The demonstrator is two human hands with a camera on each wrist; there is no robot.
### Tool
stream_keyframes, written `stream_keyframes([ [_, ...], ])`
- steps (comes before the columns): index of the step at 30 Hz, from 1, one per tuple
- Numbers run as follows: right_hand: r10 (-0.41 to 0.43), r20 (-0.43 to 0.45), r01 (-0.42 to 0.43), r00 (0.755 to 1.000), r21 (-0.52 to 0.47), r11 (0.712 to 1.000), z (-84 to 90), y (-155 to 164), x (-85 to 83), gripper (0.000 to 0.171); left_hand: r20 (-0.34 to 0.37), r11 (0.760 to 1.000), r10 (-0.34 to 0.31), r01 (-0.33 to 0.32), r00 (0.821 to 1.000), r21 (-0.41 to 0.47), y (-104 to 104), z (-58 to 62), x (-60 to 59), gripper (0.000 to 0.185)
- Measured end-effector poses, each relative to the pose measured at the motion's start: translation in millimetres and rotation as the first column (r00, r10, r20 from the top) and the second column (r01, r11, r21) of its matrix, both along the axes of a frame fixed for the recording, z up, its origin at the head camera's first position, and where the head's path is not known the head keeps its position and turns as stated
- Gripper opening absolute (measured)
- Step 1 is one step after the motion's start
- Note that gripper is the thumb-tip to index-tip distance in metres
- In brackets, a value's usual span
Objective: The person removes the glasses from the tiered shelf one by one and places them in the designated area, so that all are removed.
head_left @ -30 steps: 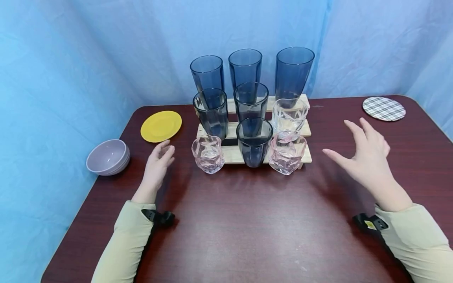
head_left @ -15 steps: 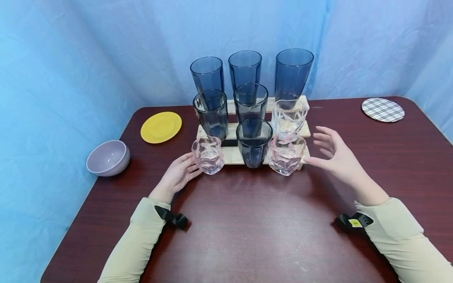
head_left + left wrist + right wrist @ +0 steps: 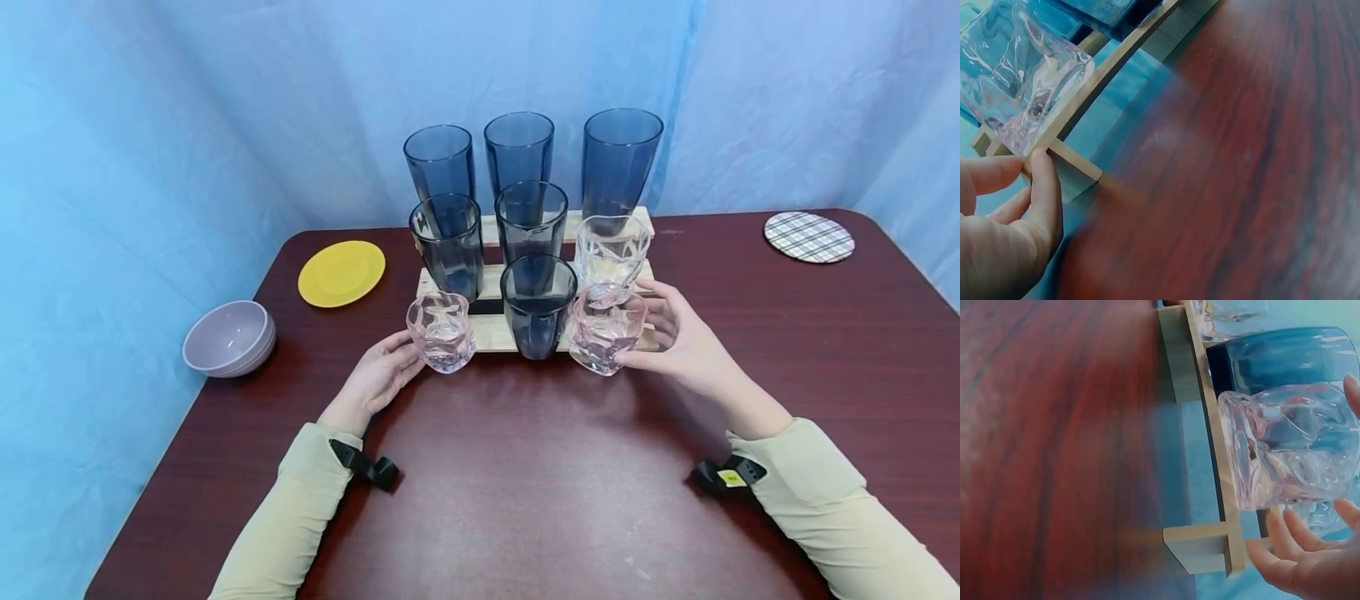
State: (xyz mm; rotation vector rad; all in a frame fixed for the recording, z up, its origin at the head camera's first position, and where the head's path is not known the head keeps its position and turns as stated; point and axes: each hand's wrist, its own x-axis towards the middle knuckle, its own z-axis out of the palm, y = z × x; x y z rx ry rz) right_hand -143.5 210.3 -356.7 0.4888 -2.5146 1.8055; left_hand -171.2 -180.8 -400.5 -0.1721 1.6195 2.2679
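Observation:
A tiered wooden rack [image 3: 492,335] bears several glasses. My left hand [image 3: 378,377] is at its left front end; in the left wrist view, the thumb and a finger pinch the end of the front slat [image 3: 1079,106], just below a pink-tinted glass [image 3: 1029,81]. At the right front end, my right hand [image 3: 690,350] curves around another pink-tinted glass [image 3: 596,333], thumb in front and fingers beyond. Seen from the right wrist, a gap separates most fingers [image 3: 1285,556] from that glass; firm contact is unclear. A short dark glass [image 3: 537,312] stands between the pink ones.
Taller blue-grey glasses [image 3: 521,158] and a clear glass [image 3: 611,254] stand on the rack's higher tiers. A yellow plate [image 3: 342,273] and stacked lilac bowls [image 3: 229,337] lie left, a checked round mat [image 3: 810,237] at the far right. Blue curtains hang behind.
Over the second, my left hand has moved right to the rack's end and pinched it. My right hand has come in leftward until its thumb is in front of the right pink-tinted glass.

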Motion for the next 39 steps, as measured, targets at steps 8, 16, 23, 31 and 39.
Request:
stream_keyframes([
  [8, -0.012, -0.031, 0.011, 0.999, -0.030, 0.999, 0.1, -10.9, 2.1, 0.088, -0.001, 0.993, -0.076, 0.076, 0.997, 0.085, -9.3, -6.4, -3.6, 0.047],
  [16, -0.070, -0.043, 0.072, 0.997, 0.046, 0.996, -2.5, -20.0, 1.4, 0.090, 0.005, 0.990, -0.092, 0.091, 0.996, 0.105, -12.2, -7.3, -4.2, 0.053],
  [23, -0.122, -0.117, 0.137, 0.986, 0.133, 0.982, -3.7, -23.0, 1.0, 0.085, -0.008, 0.990, -0.084, 0.085, 0.996, 0.116, -11.1, -7.9, -2.9, 0.048],
  [31, -0.170, -0.189, 0.200, 0.967, 0.153, 0.968, -2.3, -25.6, 3.2, 0.077, 0.000, 0.989, -0.085, 0.085, 0.996, 0.125, -10.8, -6.6, -1.9, 0.046],
  [39, -0.211, -0.271, 0.265, 0.939, 0.182, 0.947, 0.8, -26.6, 1.6, 0.068, 0.002, 0.989, -0.083, 0.082, 0.997, 0.123, -11.4, -6.9, -1.7, 0.050],
])
